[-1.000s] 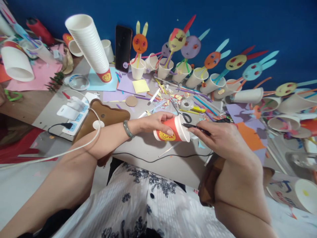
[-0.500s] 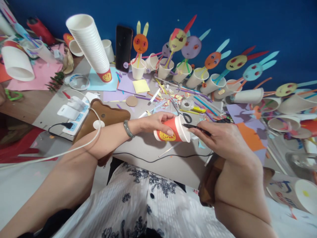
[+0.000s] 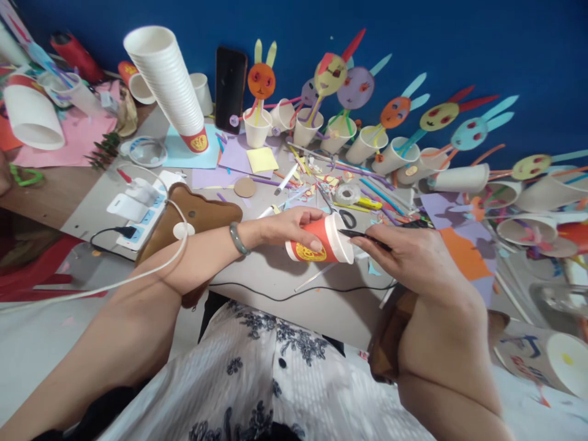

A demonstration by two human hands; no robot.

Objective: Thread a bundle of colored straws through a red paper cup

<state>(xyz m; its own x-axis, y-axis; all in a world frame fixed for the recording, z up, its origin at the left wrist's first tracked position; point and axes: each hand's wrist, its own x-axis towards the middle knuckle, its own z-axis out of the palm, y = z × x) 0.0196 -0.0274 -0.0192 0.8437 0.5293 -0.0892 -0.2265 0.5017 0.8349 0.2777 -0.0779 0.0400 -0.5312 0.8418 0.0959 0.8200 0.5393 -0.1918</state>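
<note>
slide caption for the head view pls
Left hand grips a red paper cup sideways, right hand holds a black pointed tool at its end, paper-faced cup figures behind.

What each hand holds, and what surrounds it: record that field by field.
Left hand: grips a red-and-white paper cup, tipped on its side
Right hand: holds a slim black pen-like tool, tip at the cup's rim; contact unclear
Beyond the cup: black-handled scissors, clear ring-shaped tape roll
Back left: tall stack of nested white cups on a light-blue paper sheet
Along the blue wall: round coloured paper rabbit faces above white paper cups
</note>
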